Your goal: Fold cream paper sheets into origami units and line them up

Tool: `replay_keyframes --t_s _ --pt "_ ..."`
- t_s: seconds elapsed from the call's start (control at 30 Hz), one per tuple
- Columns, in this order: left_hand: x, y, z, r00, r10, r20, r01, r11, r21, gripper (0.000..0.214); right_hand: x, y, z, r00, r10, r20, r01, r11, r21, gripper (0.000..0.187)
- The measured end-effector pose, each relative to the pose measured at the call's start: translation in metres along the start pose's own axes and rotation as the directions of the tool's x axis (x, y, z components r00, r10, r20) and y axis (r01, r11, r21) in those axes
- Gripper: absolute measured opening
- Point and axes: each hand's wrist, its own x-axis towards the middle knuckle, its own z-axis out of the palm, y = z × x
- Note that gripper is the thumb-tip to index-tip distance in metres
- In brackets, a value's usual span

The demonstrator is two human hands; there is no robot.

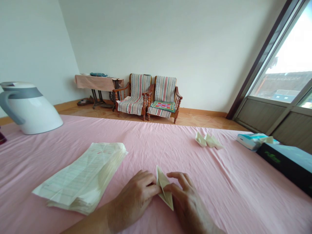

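My left hand (135, 198) and my right hand (187, 201) meet low in the middle of the view, both pinching a small folded piece of pale paper (164, 188) that stands up between the fingertips over the pink cloth. A stack of lined paper sheets (83, 177) lies just left of my left hand. Two finished folded paper shapes (208, 140) rest farther off to the right on the cloth.
A pink cloth (151, 149) covers the table. A white kettle (29, 109) stands at the far left. A tissue box (254, 140) and a black box (287, 164) sit at the right edge. Two striped wooden chairs (151, 97) and a side table (97, 83) stand by the far wall.
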Motion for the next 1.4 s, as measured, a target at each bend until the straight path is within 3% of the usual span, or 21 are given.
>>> replay_keyframes --t_s 0.57,0.73,1.0,1.4 --pt "0.001 -0.007 0.012 0.999 -0.022 0.04 0.019 0.997 0.071 0.013 0.003 -0.001 -0.002 0.997 -0.075 -0.026 0.073 0.995 -0.07 0.025" --pt "0.0 -0.006 0.012 1.0 -0.011 0.018 0.009 0.997 0.073 0.015 0.003 -0.001 -0.002 0.996 -0.087 -0.032 0.084 0.992 -0.093 0.023" --pt "-0.001 -0.002 0.007 0.995 -0.045 0.084 0.036 0.994 0.107 0.015 0.002 0.001 -0.002 0.996 -0.09 -0.01 0.089 0.992 -0.092 0.02" --pt "-0.002 -0.003 0.006 0.998 -0.024 0.05 0.019 0.994 0.111 0.015 0.002 0.0 -0.001 0.995 -0.105 0.0 0.105 0.993 -0.056 0.022"
